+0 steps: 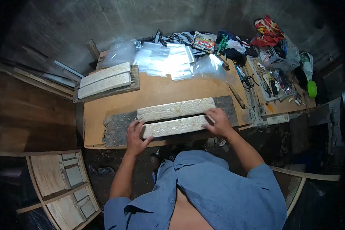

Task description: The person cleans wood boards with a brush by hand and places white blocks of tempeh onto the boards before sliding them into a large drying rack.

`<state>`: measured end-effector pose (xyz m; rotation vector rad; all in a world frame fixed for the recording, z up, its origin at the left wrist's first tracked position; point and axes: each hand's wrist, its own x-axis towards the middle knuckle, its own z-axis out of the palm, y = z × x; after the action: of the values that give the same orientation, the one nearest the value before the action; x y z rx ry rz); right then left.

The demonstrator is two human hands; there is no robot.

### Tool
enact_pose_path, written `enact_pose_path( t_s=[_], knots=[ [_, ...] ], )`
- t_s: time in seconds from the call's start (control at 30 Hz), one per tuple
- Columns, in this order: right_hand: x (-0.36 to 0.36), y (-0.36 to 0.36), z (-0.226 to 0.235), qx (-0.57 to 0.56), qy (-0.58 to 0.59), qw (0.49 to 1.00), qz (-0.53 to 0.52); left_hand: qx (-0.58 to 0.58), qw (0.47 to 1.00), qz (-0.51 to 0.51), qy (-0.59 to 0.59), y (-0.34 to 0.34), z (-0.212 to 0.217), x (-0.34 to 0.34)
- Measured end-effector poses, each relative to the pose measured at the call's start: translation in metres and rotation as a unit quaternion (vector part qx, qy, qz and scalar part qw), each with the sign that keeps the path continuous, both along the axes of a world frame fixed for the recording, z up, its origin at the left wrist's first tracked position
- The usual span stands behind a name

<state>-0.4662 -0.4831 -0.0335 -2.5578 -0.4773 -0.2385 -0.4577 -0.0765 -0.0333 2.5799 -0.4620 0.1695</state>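
Observation:
Two long pale speckled blocks wrapped in clear film lie side by side on a dark weathered board [119, 128] at the table's near edge. My left hand [136, 134] grips the left end of the near block [175, 126]. My right hand [217, 122] holds its right end. The far block [175, 109] lies just behind it, touching or almost touching.
A second dark board [133, 81] at the back left carries two more pale blocks [103, 79]. Clear plastic bags [163, 57] are piled at the back. Clutter, scissors [246, 80], a white basket [275, 59] and a green ball [312, 89] fill the right. A wooden frame [61, 184] stands lower left.

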Motion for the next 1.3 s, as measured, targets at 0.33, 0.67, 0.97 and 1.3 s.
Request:
enact_pose_path(
  t_s=[0.33,0.67,0.97,1.3],
  knots=[
    [0.026,-0.015,-0.045,0.450,0.181,0.859,-0.162,-0.474,0.839,0.070,0.257,-0.007,-0.013,0.029],
    [0.065,-0.128,-0.044,0.027,0.039,0.879,-0.474,-0.511,0.813,0.097,0.263,0.017,-0.018,0.023],
    [0.068,-0.163,-0.054,-0.038,0.230,0.868,-0.439,-0.193,0.968,0.087,0.132,0.011,-0.007,-0.019],
    [0.035,-0.121,-0.034,0.067,0.143,0.855,-0.494,-0.370,0.906,0.070,0.191,0.005,-0.027,-0.044]
  ],
)
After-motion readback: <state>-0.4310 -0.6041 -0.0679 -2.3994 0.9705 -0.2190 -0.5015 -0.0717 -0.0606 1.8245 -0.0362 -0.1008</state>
